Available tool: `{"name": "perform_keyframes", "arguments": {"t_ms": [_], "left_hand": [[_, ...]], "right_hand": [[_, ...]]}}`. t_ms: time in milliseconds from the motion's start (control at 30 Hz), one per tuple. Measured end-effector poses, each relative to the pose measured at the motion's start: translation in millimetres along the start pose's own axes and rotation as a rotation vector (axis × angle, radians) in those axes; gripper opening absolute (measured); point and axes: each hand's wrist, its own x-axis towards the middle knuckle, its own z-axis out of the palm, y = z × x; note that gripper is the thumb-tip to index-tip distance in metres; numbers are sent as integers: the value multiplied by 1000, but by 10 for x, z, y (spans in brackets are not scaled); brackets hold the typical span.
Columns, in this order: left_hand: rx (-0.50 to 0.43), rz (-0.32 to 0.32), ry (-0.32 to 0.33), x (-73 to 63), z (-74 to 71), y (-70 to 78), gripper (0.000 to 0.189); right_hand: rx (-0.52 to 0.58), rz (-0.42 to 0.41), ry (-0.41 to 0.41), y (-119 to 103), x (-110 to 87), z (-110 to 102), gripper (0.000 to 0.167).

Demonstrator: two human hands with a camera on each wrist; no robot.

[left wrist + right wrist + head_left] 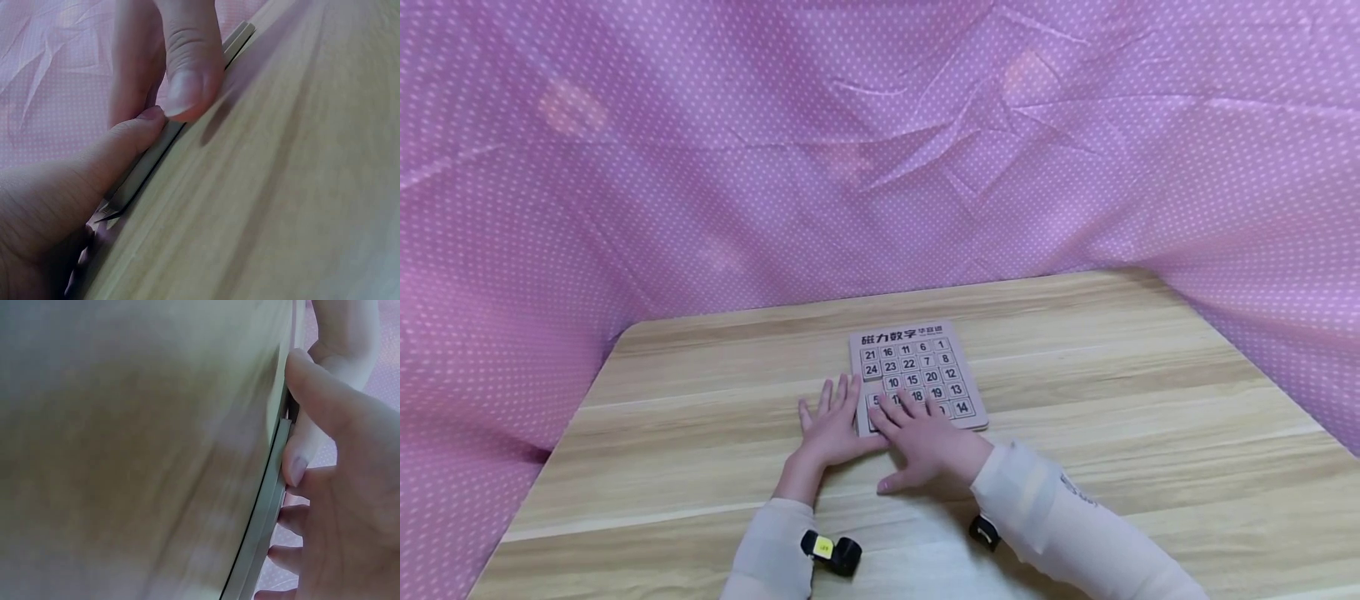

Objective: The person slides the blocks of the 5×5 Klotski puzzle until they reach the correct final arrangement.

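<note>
A pale sliding number puzzle lies flat on the table, its numbered tiles in rows below a printed Chinese heading. An open slot shows below tile 24, left of tile 10. My left hand lies spread at the puzzle's lower left corner, fingers along the left side and thumb along the near edge. Over the lower rows, my right hand has its extended fingers on the tiles, covering several numbers. Its thumb points off the near edge, above the wood in the left wrist view.
The wood-grain table extends around the puzzle on all sides. A pink dotted cloth hangs behind the table and along both sides. Black wrist devices are strapped over the pale sleeves.
</note>
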Motion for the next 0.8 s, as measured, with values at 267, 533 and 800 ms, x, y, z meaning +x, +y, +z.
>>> {"name": "perform_keyframes", "arguments": {"t_ms": [267, 533, 800], "left_hand": [[-13, -1, -1, 5, 3, -4, 114], [-11, -25, 0, 18, 54, 6, 117], [-13, -34, -4, 14, 41, 8, 118]], "right_hand": [[24, -3, -5, -14, -52, -14, 96], [112, 78, -23, 195, -190, -102, 94], [156, 212, -7, 573, -288, -102, 93]]}}
